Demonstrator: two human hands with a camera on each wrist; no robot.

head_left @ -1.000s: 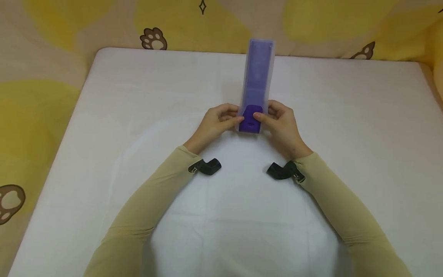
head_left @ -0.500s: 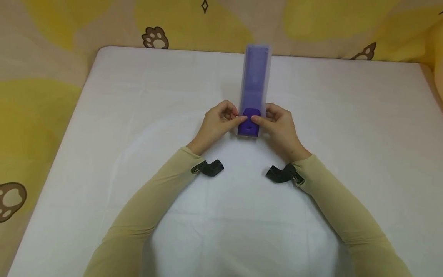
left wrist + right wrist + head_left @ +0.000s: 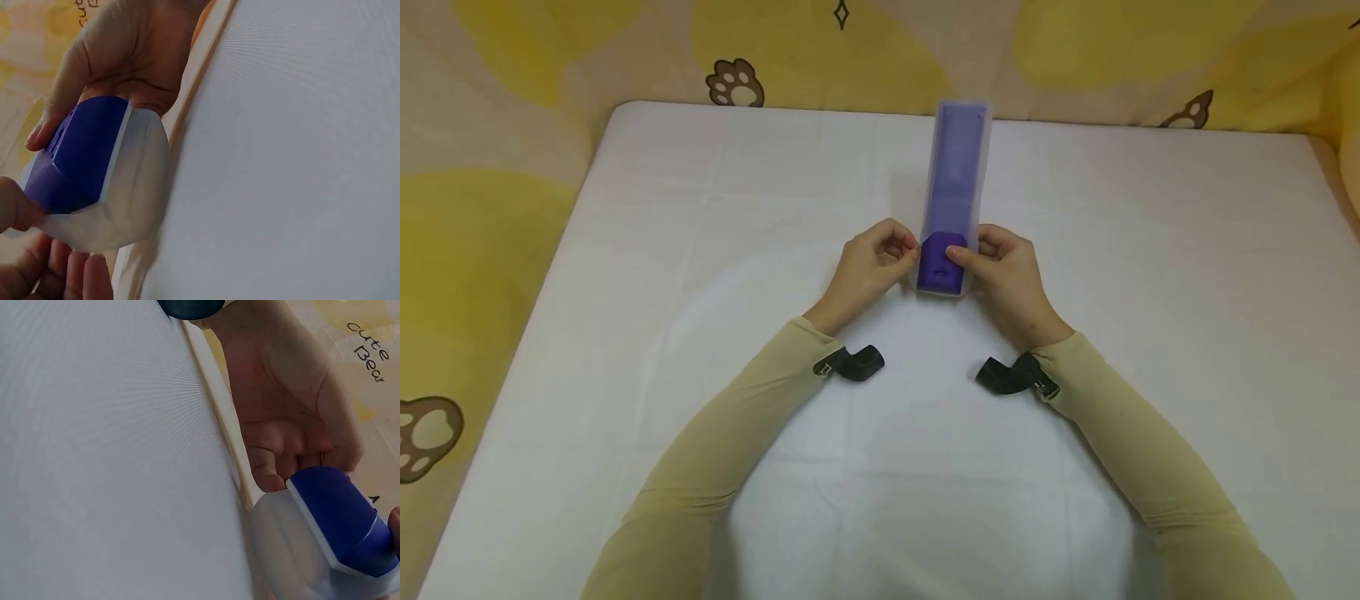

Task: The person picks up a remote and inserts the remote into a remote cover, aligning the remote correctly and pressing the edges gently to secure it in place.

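Observation:
A purple remote (image 3: 942, 262) sits inside a translucent sleeve (image 3: 958, 158) and stands tilted above the white table (image 3: 700, 208), its far end raised. My left hand (image 3: 880, 260) pinches the sleeve's near left edge. My right hand (image 3: 1003, 271) grips the near end from the right, thumb on the bare purple face. In the left wrist view the purple end (image 3: 81, 156) pokes out of the sleeve's loose lip (image 3: 134, 187). The right wrist view shows the same purple end (image 3: 344, 512) and the sleeve (image 3: 287, 550).
A yellow and beige cloth with paw prints (image 3: 490, 250) surrounds the table on the left, back and right. Black wrist cameras (image 3: 853, 363) (image 3: 1007, 372) hang under both beige sleeves. The table's far edge lies just behind the remote.
The remote's far end has dropped a little. My left thumb has slid off the purple end onto the sleeve's edge. The right hand holds on as before.

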